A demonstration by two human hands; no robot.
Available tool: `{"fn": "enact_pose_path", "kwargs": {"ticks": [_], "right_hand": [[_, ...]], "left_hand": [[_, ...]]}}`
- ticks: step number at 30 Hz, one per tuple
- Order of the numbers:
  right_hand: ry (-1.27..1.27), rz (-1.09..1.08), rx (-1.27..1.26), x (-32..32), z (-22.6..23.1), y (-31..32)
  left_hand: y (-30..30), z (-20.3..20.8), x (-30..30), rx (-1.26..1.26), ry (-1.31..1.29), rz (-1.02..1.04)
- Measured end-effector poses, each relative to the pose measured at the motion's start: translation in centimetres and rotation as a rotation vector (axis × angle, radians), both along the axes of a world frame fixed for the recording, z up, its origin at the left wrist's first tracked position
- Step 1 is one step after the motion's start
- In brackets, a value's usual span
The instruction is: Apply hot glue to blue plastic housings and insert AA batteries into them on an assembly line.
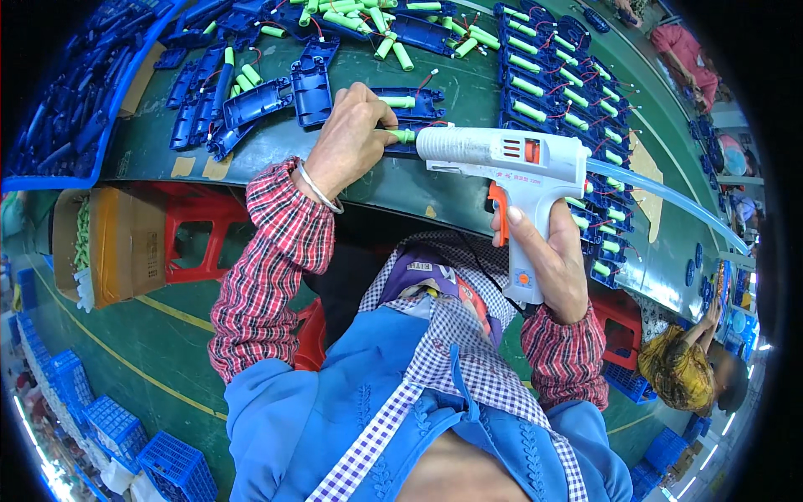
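Note:
My right hand point(548, 259) grips a white hot glue gun point(502, 159) by its handle, with fingers at the orange trigger. A long clear glue stick point(665, 191) trails from its back end. The gun's front end points left, close to a green battery cell point(401, 135). My left hand point(355, 134) pinches that cell at its left end, over the table's near edge. Just beyond lies a blue plastic housing point(428, 110) with another green cell point(396, 102) and a thin red wire. Part of the held cell's underside is hidden.
Rows of blue housings with green cells point(529, 110) fill the table's right. Loose cells point(343, 18) and housings point(311, 90) lie at the back and left. A blue bin point(92, 176) of parts stands far left, above a cardboard box point(117, 251). Co-workers point(682, 368) sit right.

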State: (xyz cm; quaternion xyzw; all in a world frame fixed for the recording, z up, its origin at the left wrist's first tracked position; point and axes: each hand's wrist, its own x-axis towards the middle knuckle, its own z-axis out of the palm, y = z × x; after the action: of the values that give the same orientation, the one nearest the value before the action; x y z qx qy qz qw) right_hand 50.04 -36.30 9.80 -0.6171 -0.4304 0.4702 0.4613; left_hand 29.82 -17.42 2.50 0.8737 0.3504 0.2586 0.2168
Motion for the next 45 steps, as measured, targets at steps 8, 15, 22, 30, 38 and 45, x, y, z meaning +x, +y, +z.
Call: {"fn": "enact_pose_path", "kwargs": {"ticks": [8,15,22,30,38,45], "right_hand": [[0.183,-0.035,0.024,-0.1,0.0,-0.2],[0.309,-0.05,0.056,0.2,-0.2,-0.9],[0.265,-0.002,0.114,1.7,0.4,-2.3],[0.466,-0.292,0.278,5.3,1.4,-4.5],[0.474,-0.586,0.428,10.2,2.2,-8.7],[0.458,-0.646,0.438,12.1,2.1,-12.2]], "left_hand": [[0.1,0.7,-0.4,0.036,-0.063,0.004],[1.5,0.8,1.0,0.292,0.087,-0.067],[1.4,1.5,1.3,0.301,0.196,-0.15],[0.6,3.9,3.3,0.32,0.188,-0.102],[5.4,6.6,16.1,0.43,-0.025,-0.3],[9.8,6.8,36.1,0.55,0.13,-0.285]]}}
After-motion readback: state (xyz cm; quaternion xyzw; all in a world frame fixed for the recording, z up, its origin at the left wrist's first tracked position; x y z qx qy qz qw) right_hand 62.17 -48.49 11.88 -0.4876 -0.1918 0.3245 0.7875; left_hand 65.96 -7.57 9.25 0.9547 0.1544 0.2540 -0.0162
